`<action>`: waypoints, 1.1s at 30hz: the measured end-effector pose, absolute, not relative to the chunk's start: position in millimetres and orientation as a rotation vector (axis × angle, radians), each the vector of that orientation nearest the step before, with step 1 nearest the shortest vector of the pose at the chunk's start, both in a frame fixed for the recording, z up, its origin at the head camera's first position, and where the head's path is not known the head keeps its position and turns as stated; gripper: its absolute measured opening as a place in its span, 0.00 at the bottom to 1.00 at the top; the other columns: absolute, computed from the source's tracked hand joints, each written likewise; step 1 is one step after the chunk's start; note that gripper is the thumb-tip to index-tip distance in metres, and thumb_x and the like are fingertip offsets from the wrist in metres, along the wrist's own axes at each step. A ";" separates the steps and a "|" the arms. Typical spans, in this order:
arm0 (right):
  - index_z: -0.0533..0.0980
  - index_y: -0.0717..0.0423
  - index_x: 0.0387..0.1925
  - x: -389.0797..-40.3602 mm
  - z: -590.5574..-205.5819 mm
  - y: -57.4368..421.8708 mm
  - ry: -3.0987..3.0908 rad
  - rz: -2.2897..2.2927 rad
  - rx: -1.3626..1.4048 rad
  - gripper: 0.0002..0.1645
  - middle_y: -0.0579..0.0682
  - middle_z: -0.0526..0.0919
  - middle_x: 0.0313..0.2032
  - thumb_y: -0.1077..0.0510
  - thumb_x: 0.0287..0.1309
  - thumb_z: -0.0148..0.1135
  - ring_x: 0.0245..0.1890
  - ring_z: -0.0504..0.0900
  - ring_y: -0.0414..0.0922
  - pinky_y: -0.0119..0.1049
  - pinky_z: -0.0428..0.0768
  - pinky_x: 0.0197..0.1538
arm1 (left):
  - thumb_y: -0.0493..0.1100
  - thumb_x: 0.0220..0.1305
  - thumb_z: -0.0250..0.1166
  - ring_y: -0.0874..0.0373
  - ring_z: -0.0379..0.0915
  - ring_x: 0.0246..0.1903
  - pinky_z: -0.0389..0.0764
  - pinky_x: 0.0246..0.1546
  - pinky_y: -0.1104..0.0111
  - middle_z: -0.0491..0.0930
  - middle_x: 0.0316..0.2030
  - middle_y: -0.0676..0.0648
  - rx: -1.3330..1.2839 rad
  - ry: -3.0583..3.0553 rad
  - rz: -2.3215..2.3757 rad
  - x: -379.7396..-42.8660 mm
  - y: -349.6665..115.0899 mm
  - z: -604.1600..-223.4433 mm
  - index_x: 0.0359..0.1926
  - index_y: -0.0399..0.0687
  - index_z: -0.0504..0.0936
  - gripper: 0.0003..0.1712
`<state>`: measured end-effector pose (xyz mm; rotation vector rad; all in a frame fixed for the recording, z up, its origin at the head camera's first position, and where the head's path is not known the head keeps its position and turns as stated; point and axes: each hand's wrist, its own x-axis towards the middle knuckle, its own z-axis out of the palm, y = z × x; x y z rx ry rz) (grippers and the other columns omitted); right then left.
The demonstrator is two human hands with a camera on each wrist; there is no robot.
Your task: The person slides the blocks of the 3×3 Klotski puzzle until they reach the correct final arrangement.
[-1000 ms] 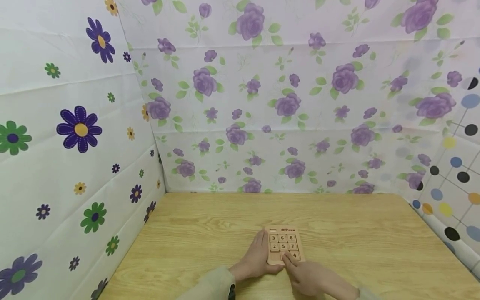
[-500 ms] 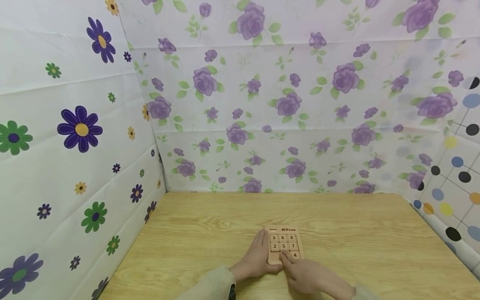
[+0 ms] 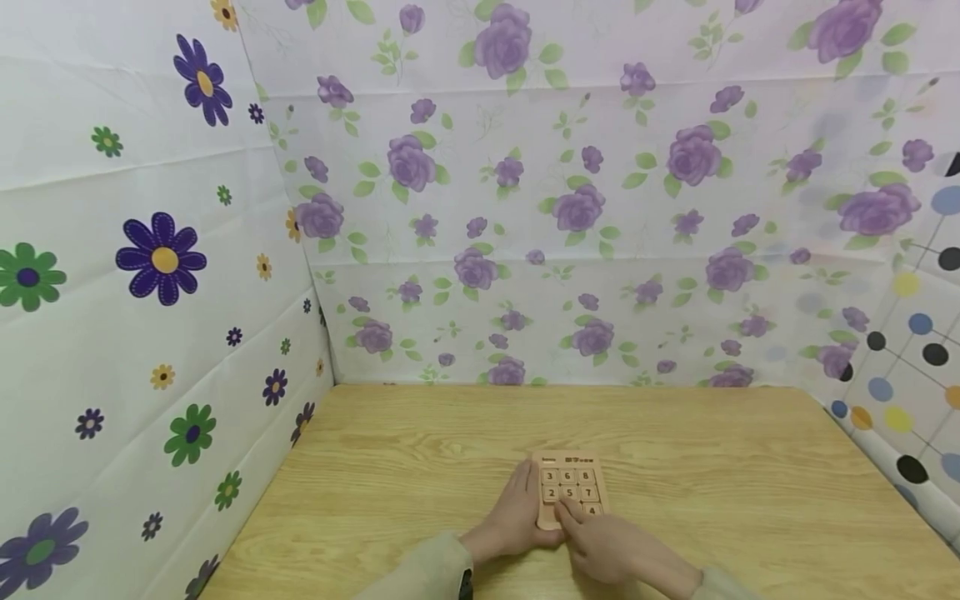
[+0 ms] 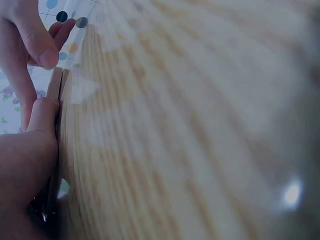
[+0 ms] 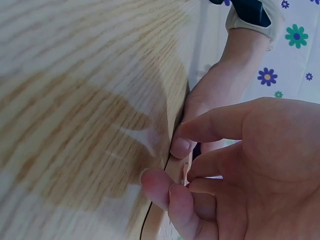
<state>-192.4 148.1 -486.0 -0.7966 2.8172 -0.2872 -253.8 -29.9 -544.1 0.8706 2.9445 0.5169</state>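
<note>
A light wooden number slide puzzle (image 3: 573,457) lies on the table with its tiles facing up. The rows read 3, 6, 8 and then 2, 5, 7, with 4 at the bottom right. My left hand (image 3: 513,517) holds the board, fingers along its left side and thumb at the near edge. The fingertips of my right hand (image 3: 607,546) touch the bottom row left of the 4, hiding what is under them. In the right wrist view, the right hand's (image 5: 270,160) other fingers are bent beside the board's edge (image 5: 156,220). The left thumb (image 4: 42,117) presses against the near edge in the left wrist view.
The wood-grain table (image 3: 420,433) extends around the puzzle. Flower-printed cloth (image 3: 480,208) hangs behind it, with a daisy-patterned cloth (image 3: 75,333) on the left and a dotted one (image 3: 918,375) on the right. A dark band (image 3: 466,583) circles the left wrist.
My right fingertips have slid a little to the left along the puzzle's bottom row. The left hand stays on the board, and the upper two rows of tiles keep their order.
</note>
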 end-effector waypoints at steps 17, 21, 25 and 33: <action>0.63 0.67 0.67 -202.6 -489.2 141.6 2.875 -0.234 -0.822 0.36 0.64 0.66 0.68 0.47 0.68 0.50 0.59 0.76 0.60 0.52 0.77 0.60 | 0.74 0.51 0.62 0.40 0.44 0.74 0.56 0.74 0.56 0.47 0.73 0.28 0.888 2.960 0.409 -255.1 -28.7 -543.1 0.72 0.26 0.45 0.69; 0.63 0.66 0.67 -205.7 -490.7 140.4 2.883 -0.234 -0.801 0.38 0.63 0.67 0.67 0.42 0.69 0.48 0.60 0.75 0.60 0.52 0.77 0.60 | 0.77 0.48 0.61 0.40 0.44 0.74 0.55 0.74 0.56 0.47 0.73 0.28 0.885 2.952 0.410 -255.9 -29.0 -543.7 0.73 0.27 0.44 0.72; 0.63 0.66 0.68 -206.7 -491.8 139.5 2.864 -0.258 -0.779 0.39 0.62 0.66 0.68 0.41 0.68 0.48 0.61 0.74 0.59 0.53 0.75 0.62 | 0.76 0.49 0.62 0.40 0.44 0.74 0.55 0.74 0.56 0.47 0.73 0.28 0.887 2.954 0.394 -255.2 -30.0 -543.8 0.72 0.26 0.45 0.71; 0.63 0.65 0.68 -205.8 -492.1 140.2 2.849 -0.275 -0.779 0.38 0.62 0.66 0.69 0.42 0.69 0.47 0.63 0.73 0.59 0.53 0.73 0.64 | 0.73 0.51 0.63 0.40 0.45 0.74 0.54 0.75 0.56 0.48 0.72 0.28 0.899 2.969 0.349 -254.2 -30.0 -543.6 0.72 0.25 0.46 0.68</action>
